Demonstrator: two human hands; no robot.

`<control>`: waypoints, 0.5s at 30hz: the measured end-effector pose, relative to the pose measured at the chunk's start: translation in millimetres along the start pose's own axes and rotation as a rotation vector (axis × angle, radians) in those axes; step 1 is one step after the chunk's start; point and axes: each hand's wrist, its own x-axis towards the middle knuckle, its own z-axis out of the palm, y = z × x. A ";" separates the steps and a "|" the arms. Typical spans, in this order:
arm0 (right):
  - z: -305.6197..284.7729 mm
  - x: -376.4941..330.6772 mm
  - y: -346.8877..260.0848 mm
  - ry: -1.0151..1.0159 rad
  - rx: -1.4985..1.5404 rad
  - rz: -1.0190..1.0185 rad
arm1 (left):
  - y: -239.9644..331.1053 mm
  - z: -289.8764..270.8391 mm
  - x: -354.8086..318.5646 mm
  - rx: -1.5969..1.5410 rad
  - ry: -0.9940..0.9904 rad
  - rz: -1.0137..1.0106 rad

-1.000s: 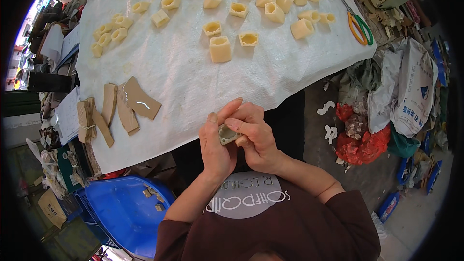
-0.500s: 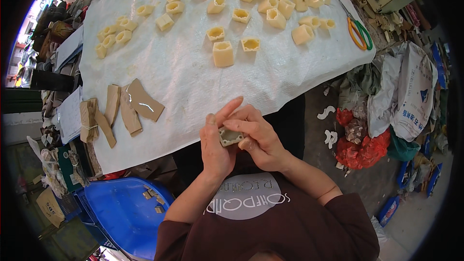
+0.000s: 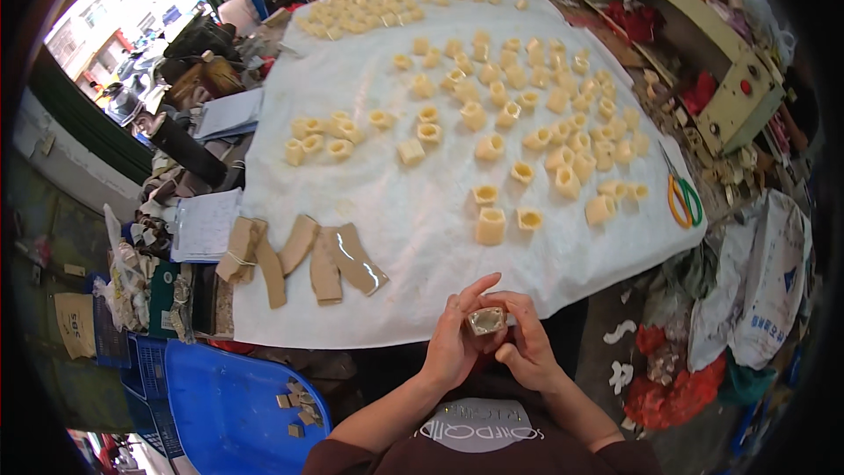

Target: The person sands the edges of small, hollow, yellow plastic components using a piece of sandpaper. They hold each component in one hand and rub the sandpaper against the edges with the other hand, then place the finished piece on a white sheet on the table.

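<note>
Shows, low and well left of the left hand (image 3: 451, 350), a blue tub (image 3: 220, 396) with a few grey-brown pieces (image 3: 299, 405) inside. Shows next, ahead and left of that same hand, brown strips (image 3: 323, 273) laid out on a white sheet (image 3: 431, 281). Holds the left hand half curled against a grey block (image 3: 486, 321), with one finger stretched out ahead past the rim. Props the block up between both hands, by the sheet's near edge. Risks a drop past that edge, judging by the light fingertip hold, with a slackened finger or sudden turn as the likely cause; risks, too, a chipped rim, if brittle. Points the block's hollow mouth up toward the wearer, with the mouth's longer way running roughly from left hand to right; hides too much depth behind fingers to judge the longest axis overall. Spreads, ahead of both hands, a scatter of yellow blocks (image 3: 567, 180), many with mouths showing. Bends the right hand's (image 3: 530, 354) fingers around the block's right side, thumb tucked close, apparently with nothing else in hold. Offers, ahead and right of the right hand, scissors (image 3: 677, 180). Ends, well right of that hand, with a red bag (image 3: 655, 400) and white sacks (image 3: 756, 290).
</note>
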 end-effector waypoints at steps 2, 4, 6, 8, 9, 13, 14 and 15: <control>-6.7 9.8 -11.9 0.032 -0.395 -0.235 | 7.5 -5.4 -1.4 0.052 -0.040 0.008; -9.9 17.6 -30.2 -0.104 -0.648 -0.286 | 11.7 -7.6 -2.4 0.159 -0.053 0.018; -5.6 22.1 -36.2 -0.212 -0.809 -0.341 | 15.7 -2.5 -3.4 0.470 -0.088 0.171; -3.4 27.2 -34.5 -0.167 -0.913 -0.360 | 17.7 2.4 -5.4 0.647 -0.075 0.298; -5.6 27.7 -28.0 -0.111 -0.899 -0.335 | 14.4 4.0 -8.1 0.660 -0.050 0.344; -15.9 26.6 -26.2 0.119 -0.252 -0.020 | 12.0 16.7 -12.2 0.547 -0.008 0.457; -18.3 25.0 -21.9 0.172 -0.006 0.089 | 9.5 17.8 -10.9 0.556 -0.005 0.481; -16.9 21.3 -14.4 0.209 0.110 0.053 | 4.3 15.1 -6.3 0.688 -0.015 0.527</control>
